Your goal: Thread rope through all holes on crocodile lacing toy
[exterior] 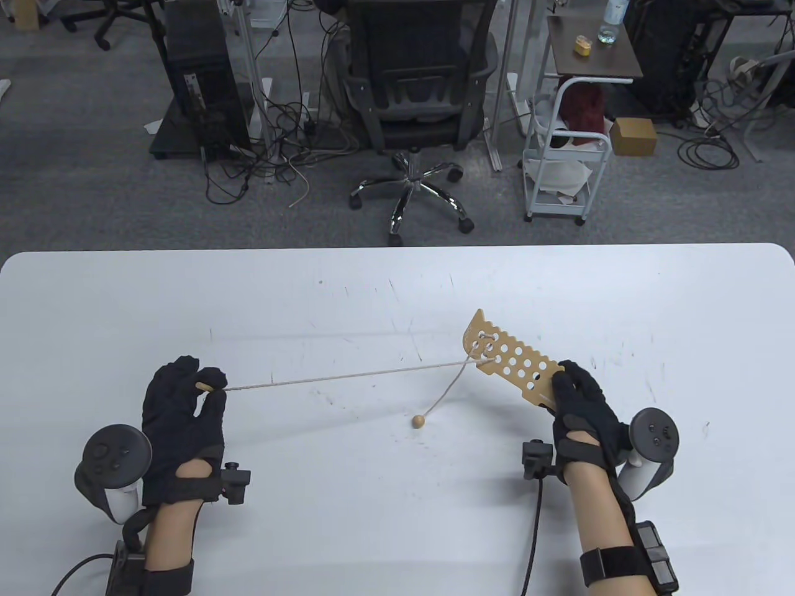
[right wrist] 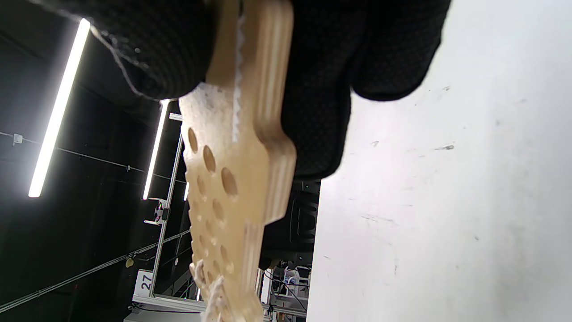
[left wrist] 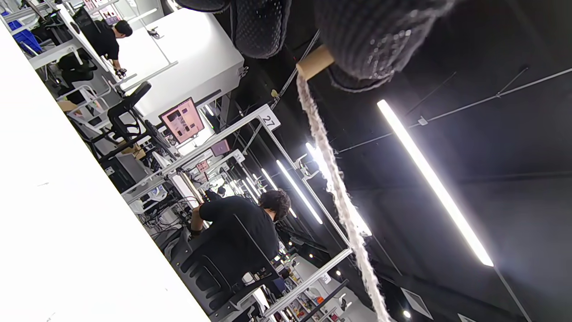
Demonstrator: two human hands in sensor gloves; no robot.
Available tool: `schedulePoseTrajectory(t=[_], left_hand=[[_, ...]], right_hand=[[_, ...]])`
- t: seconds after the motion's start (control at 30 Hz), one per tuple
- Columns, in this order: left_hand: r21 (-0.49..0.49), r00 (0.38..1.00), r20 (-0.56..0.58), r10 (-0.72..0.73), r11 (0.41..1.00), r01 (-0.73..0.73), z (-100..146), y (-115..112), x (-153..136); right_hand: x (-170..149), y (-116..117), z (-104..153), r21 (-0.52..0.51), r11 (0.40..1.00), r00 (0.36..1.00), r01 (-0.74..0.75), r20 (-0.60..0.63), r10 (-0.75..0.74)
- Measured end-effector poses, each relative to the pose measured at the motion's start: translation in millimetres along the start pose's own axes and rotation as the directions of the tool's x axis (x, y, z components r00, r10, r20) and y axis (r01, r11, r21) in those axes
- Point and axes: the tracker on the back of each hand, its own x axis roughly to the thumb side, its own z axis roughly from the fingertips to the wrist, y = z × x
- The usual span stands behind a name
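The right hand (exterior: 584,410) grips the flat tan wooden crocodile board (exterior: 509,360) by one end; the left hand (exterior: 183,410) pinches the beige rope's (exterior: 348,374) wooden tip, pulled taut through a far-end hole.

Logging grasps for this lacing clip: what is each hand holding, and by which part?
The left hand pinches the rope's wooden needle tip. The right hand grips the crocodile board by its near end.
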Motion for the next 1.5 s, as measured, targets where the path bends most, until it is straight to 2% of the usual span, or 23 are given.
schedulePoseTrajectory(t=[0.43,0.77,1.1,1.5], left_hand=[[-0.069,1.000,0.022,-0.017,0.997,0.018,-0.1,-12.7,4.2],[-0.206,0.996,0.085,-0.039,0.977,0.056,0.7,-33.6,9.8],[-0.292,0.988,0.134,-0.081,0.949,0.117,5.3,-53.4,15.4],[-0.303,0.973,0.219,-0.071,0.943,0.137,12.7,-64.2,26.5]], right_hand=[[5.8,15.8,9.4,0.066,0.998,0.999,-0.024,0.049,0.021],[13.6,33.0,23.1,0.150,0.988,0.994,-0.048,0.109,0.031],[20.0,44.6,36.4,0.213,0.975,0.988,-0.062,0.153,0.030],[25.8,59.0,53.1,0.283,0.953,0.975,-0.109,0.216,0.047]])
